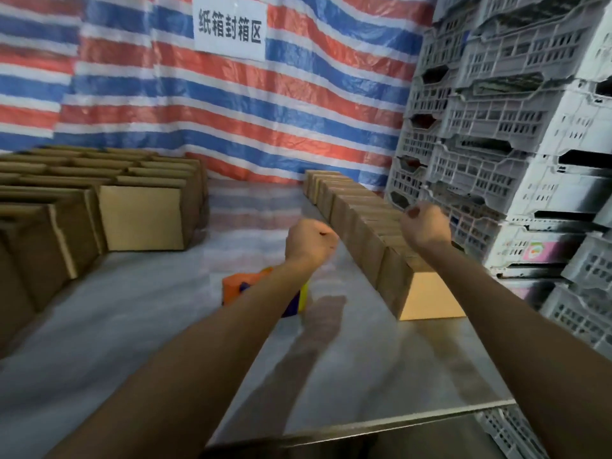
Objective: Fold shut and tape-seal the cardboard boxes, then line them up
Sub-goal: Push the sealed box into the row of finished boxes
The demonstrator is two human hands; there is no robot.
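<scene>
Left hand [311, 241], right hand [425, 223]: fisted, holding nothing, above worktop [364, 359]. Closed boxes [364, 233]: rowed along right side. Open boxes [99, 193]: massed left. Orange-and-blue item [238, 286]: behind left forearm.

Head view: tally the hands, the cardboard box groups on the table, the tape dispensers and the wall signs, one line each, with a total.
Hands: 2, left hand, right hand
Cardboard box groups: 2, left batch, lined-up row
Tape dispenser: 1
Wall sign: 1
Total: 6
</scene>
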